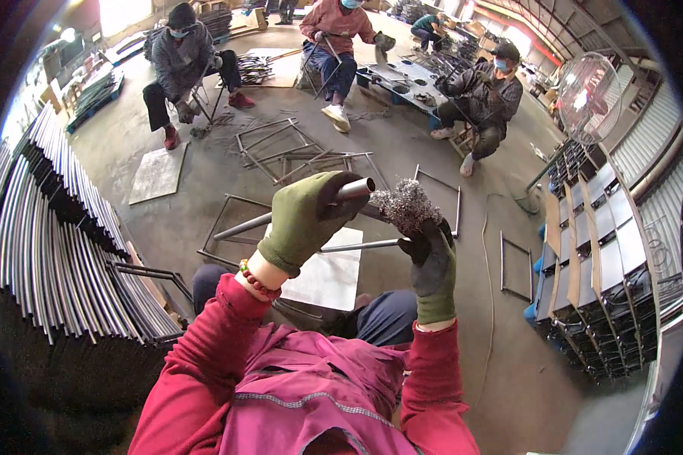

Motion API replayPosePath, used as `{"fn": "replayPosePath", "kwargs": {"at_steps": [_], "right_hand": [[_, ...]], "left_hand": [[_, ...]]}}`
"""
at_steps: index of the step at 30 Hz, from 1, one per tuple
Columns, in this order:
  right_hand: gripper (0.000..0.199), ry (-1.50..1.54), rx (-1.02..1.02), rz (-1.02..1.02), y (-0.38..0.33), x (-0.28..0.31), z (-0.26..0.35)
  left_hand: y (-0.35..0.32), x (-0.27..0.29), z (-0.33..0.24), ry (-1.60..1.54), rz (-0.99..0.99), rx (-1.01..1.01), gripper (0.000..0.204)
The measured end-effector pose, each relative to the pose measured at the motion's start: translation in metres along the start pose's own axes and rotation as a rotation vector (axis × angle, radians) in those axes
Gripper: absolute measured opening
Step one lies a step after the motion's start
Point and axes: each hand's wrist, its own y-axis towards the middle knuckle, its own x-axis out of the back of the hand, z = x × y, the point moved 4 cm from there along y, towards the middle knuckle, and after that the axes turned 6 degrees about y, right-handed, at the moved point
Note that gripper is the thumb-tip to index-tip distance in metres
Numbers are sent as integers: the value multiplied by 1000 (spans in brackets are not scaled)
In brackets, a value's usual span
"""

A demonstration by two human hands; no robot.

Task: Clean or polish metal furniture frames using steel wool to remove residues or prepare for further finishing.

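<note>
My left hand (311,216), in a green and black work glove, is closed round a grey metal tube (354,189). The tube's open round end sticks out past the fingers. Its other end shows beyond the wrist at the left. In my right hand (432,269), gloved the same way, is a tangled wad of steel wool (408,205). The wad is beside the tube's open end; I cannot tell whether they touch. Another thin tube (360,246) runs between my hands, lower down; whether it joins the held one is hidden.
Metal frames (303,155) lie on the floor ahead. A pale board (322,277) lies below my hands. Stacked tubes (68,258) stand at the left, packed panels (596,243) and a fan (589,98) at the right. Several seated people (338,45) handle metal parts ahead.
</note>
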Motion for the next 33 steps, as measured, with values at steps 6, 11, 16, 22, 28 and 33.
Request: {"fn": "replayPosePath", "kwargs": {"at_steps": [6, 11, 16, 22, 28, 33], "right_hand": [[25, -47, -58, 85, 13, -3, -10], [23, 23, -96, 51, 11, 8, -23], [27, -55, 17, 124, 14, 7, -35], [27, -121, -77, 30, 12, -27, -17], [22, -855, 323, 322, 1, -47, 0], [24, -394, -330, 191, -9, -55, -27]], "left_hand": [[-6, 12, 14, -14, -12, 35, 23], [-7, 17, 14, 3, -36, 5, 22], [-10, 24, 20, 4, -65, 28, 21], [-14, 26, 21, -63, -60, 74, 24], [-13, 28, 21, -43, -53, 19, 21], [-11, 32, 26, -24, -75, 6, 24]]}}
